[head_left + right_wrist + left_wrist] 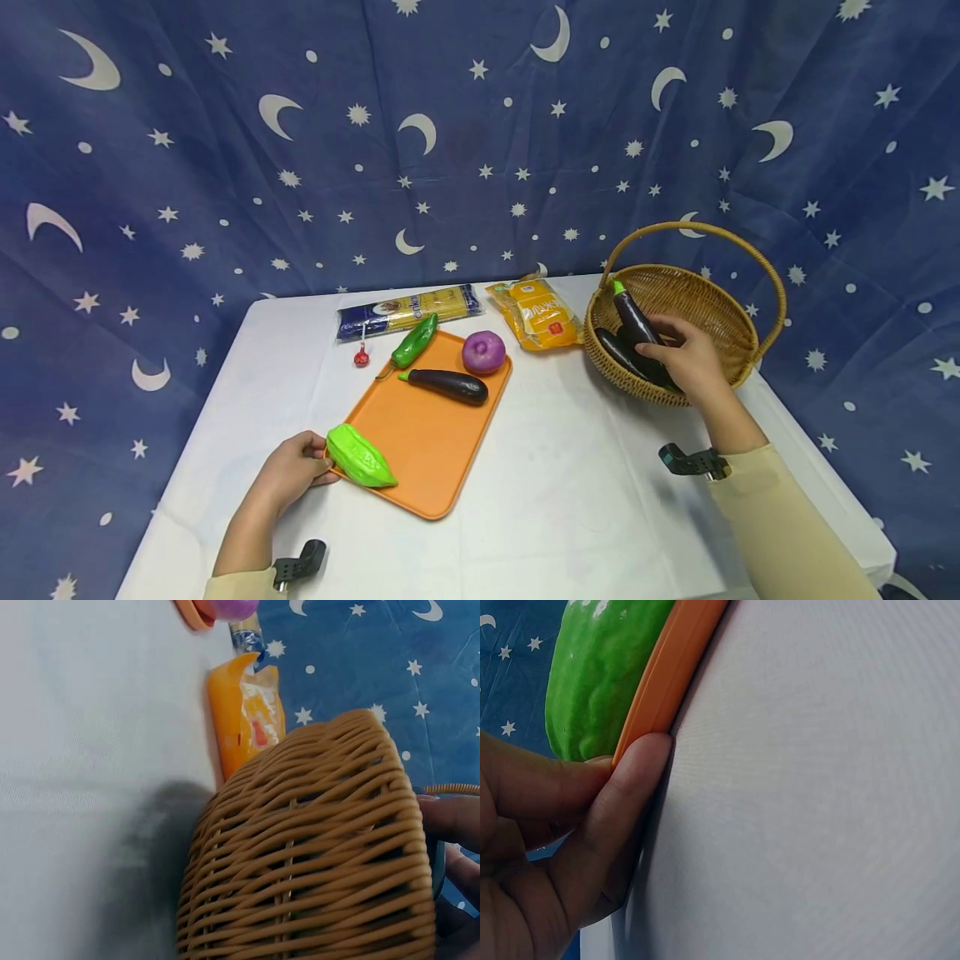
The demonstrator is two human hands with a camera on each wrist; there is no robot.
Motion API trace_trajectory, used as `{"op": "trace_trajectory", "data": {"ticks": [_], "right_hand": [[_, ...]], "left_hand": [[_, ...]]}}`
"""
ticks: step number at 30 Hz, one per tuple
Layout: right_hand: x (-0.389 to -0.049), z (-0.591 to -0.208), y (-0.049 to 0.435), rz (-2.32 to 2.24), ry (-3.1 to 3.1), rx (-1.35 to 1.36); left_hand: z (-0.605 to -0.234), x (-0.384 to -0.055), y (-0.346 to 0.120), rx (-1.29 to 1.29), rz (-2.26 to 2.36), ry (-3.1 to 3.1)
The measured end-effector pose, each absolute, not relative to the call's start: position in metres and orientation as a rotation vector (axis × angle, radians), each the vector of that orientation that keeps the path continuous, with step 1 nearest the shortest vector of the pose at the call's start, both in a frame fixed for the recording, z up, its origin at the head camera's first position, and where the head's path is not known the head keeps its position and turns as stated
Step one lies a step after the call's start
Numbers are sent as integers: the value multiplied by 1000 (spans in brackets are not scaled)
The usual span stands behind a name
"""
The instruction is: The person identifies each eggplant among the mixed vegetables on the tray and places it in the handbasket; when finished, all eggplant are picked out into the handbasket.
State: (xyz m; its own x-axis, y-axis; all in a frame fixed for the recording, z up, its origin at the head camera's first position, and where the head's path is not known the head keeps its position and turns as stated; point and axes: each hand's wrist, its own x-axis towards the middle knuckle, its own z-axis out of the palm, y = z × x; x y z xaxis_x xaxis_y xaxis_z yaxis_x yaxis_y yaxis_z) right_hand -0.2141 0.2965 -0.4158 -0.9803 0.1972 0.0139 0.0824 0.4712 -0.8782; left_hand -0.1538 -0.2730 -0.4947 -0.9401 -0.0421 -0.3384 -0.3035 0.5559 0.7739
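Observation:
My left hand point(294, 468) pinches the near left corner of an orange tray point(420, 450), thumb against its rim in the left wrist view. Close to those fingers lies a bright green bumpy vegetable point(360, 456), like a bitter melon. A purple onion point(483, 352), an eggplant point(448, 386) and a green pepper point(415, 342) rest toward the tray's far end. Over at the right, my right hand point(692, 357) reaches into a wicker basket point(720, 308) and grips an eggplant point(634, 313) that leans up at the rim. Another dark eggplant point(622, 353) lies below it, partly hidden.
Behind the tray lie a pack of spaghetti point(408, 312) and an orange-yellow bag point(536, 313), which sits beside the basket. A small red lollipop point(362, 357) is left of the pepper. The basket's tall handle point(708, 227) arches over it. A blue starry curtain point(465, 125) hangs behind the white table point(570, 483).

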Motion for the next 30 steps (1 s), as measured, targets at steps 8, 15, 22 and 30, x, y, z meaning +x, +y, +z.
{"op": "trace_trajectory", "data": {"ticks": [8, 15, 22, 30], "right_hand": [[-215, -419, 303, 1507, -2650, -272], [-217, -421, 306, 1445, -2706, -252], [-216, -420, 303, 1267, -2768, -197], [-214, -420, 296, 1036, -2849, -195]], "left_hand": [[-494, -154, -273, -281, 1305, 2529], [-493, -154, -272, -284, 1313, 2517], [-493, -153, -272, -285, 1315, 2516], [-493, -154, -273, -294, 1298, 2515]]}}
